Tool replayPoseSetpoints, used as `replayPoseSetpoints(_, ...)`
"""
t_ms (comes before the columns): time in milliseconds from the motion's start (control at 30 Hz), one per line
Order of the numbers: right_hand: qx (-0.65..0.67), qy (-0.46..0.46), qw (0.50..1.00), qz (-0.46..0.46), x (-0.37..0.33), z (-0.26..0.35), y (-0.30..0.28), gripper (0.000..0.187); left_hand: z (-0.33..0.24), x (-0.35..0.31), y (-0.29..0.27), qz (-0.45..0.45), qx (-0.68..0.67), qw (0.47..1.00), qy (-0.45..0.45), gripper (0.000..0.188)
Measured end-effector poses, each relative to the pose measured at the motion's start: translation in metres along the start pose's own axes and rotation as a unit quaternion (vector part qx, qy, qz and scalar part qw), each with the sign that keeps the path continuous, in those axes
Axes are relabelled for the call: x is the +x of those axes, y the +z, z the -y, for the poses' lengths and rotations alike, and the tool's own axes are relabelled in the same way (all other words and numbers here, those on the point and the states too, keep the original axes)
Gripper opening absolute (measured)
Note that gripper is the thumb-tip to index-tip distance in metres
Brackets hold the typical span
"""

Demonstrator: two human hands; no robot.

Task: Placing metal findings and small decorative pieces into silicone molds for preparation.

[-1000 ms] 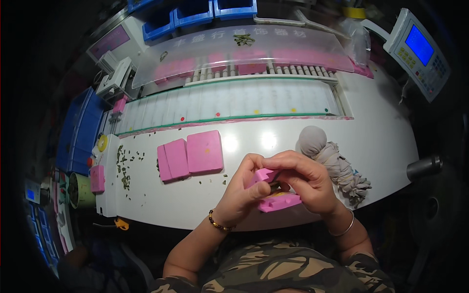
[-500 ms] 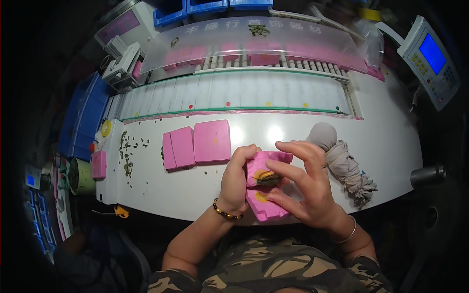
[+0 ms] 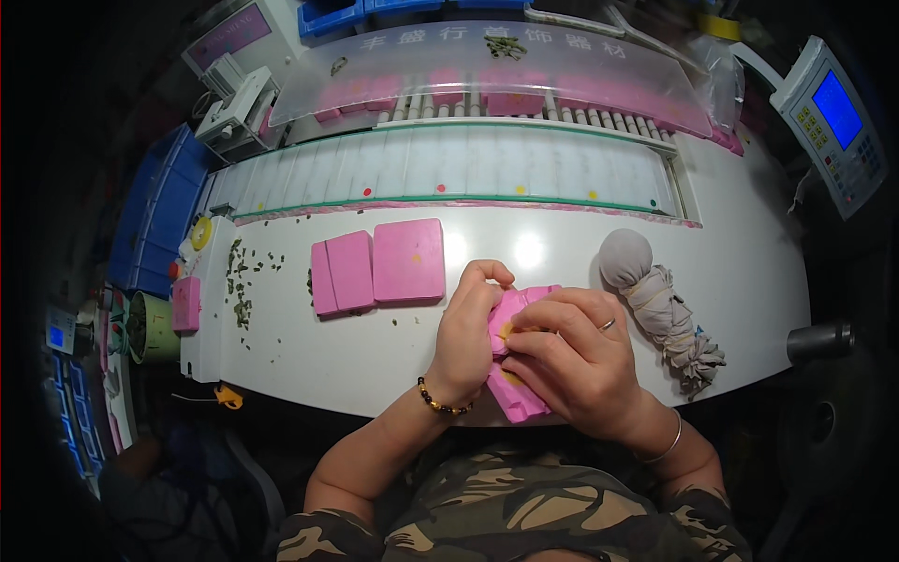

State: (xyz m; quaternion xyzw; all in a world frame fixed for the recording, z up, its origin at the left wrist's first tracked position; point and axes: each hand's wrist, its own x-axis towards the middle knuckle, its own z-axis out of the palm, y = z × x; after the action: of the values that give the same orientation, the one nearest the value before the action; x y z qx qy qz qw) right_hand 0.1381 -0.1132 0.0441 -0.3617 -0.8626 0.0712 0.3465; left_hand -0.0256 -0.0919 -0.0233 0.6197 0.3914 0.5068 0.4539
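A pink rubber mold (image 3: 515, 398), spread apart into two folded halves, is held above the table's front edge. My left hand (image 3: 461, 342) is closed around its upper half from the left side. Over the middle of the mold, my right hand (image 3: 595, 367) has its thumb and fingers pinched together, next to a yellow patch in the pink. Whatever lies between those fingertips is hidden. Two pink blocks, one square (image 3: 409, 262) and one with a slit (image 3: 346, 276), lie side by side beyond my left hand.
Dark green bits (image 3: 242, 309) are scattered on the left of the white table. A knotted grey cloth bundle (image 3: 660, 304) lies right of my hands. Behind runs a glass-edged white strip (image 3: 449, 173). A grey cylinder (image 3: 819, 340) juts at the right edge; a blue bin (image 3: 157, 220) stands left.
My right fingers have closed from a spread pose into a pinch, covering the dark green piece that showed in the mold. Both hands and the mold shifted slightly right.
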Motion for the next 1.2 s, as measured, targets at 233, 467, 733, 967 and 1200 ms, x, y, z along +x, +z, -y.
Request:
replayPoseSetpoints(233,0.061,-0.003,0.998,-0.003,-0.002,-0.004,0.005,0.024,0.0,-0.002,0.003,-0.012,-0.019,0.999,-0.029,0.012)
replayPoseSetpoints(467,0.127,0.056,0.99,-0.017,-0.003,-0.002,0.008,0.027,-0.008,0.001,0.007,-0.057,-0.179,0.967,-0.17,0.018)
replayPoseSetpoints(733,0.215,0.104,0.971,-0.002,-0.004,-0.005,0.004,0.035,-0.007,0.003,-0.002,-0.051,-0.188,0.969,-0.151,0.015)
replayPoseSetpoints(967,0.196,0.088,0.977,0.012,-0.005,-0.014,-0.002,0.046,-0.01,0.007,-0.003,-0.079,-0.297,0.918,-0.249,0.02)
replayPoseSetpoints(1200,0.123,0.012,0.992,0.008,-0.002,-0.015,-0.002,0.041,-0.014,0.009,-0.002,-0.073,-0.301,0.916,-0.254,0.021)
